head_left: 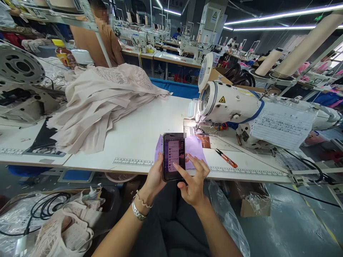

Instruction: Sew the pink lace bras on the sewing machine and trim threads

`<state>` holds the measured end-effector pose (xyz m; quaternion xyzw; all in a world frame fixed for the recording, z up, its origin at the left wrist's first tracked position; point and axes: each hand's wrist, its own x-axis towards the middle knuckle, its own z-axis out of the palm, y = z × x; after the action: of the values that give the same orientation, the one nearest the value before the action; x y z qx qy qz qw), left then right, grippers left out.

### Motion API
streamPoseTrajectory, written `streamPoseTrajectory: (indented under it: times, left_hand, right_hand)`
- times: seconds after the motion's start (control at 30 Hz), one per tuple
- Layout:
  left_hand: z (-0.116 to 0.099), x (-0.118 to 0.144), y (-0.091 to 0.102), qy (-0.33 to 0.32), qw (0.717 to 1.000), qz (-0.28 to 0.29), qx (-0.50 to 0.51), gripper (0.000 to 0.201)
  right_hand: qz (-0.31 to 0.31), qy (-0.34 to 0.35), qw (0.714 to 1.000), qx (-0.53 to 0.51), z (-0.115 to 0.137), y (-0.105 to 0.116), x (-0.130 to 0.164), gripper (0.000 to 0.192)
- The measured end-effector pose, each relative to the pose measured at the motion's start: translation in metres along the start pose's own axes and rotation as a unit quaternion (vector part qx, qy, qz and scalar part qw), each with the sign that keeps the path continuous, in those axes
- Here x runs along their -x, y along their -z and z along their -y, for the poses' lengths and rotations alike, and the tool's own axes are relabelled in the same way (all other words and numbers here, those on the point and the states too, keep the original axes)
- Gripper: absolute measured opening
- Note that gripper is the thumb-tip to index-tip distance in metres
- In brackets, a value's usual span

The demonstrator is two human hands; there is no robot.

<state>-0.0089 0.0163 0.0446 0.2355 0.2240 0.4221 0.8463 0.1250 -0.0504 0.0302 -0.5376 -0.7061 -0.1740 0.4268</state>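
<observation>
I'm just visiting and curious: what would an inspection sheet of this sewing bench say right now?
Surface: white table with a printed ruler along its front edge.
Job's things: phone, screen lit, over a lilac fabric piece by the sewing machine.
Clutter: beige fabric pile; orange snips; paper sheet taped on the machine.
Hands: left hand holds the phone; right hand taps the screen with its forefinger.
Cables: black cables on the floor at left; another cable at the table's right end.
Surroundings: a person beyond the pile; rows of sewing machines; thread cones.
</observation>
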Motion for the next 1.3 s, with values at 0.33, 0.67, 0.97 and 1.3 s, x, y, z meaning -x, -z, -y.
streamPoseTrajectory:
  times: [0.33, 0.67, 0.97, 1.3]
  left_hand:
    - [0.002, 0.0, 0.002, -0.009, 1.0, -0.01, 0.014, 0.054]
    - [0.001, -0.001, 0.001, 0.003, 0.999, -0.041, 0.016, 0.054]
    - [0.004, -0.002, 0.005, -0.002, 1.0, -0.004, 0.011, 0.053]
    - [0.005, -0.003, 0.005, -0.029, 0.999, 0.004, -0.027, 0.056]
  right_hand:
    - [0.025, 0.021, 0.999, 0.007, 0.002, -0.004, 0.003, 0.054]
    - [0.003, 0.003, 1.0, 0.02, 0.001, -0.003, 0.002, 0.055]
    - [-0.008, -0.021, 1.0, 0.015, -0.011, -0.002, -0.017, 0.06]
    - [-0.013, -0.033, 0.999, -0.026, -0.023, -0.008, -0.031, 0.068]
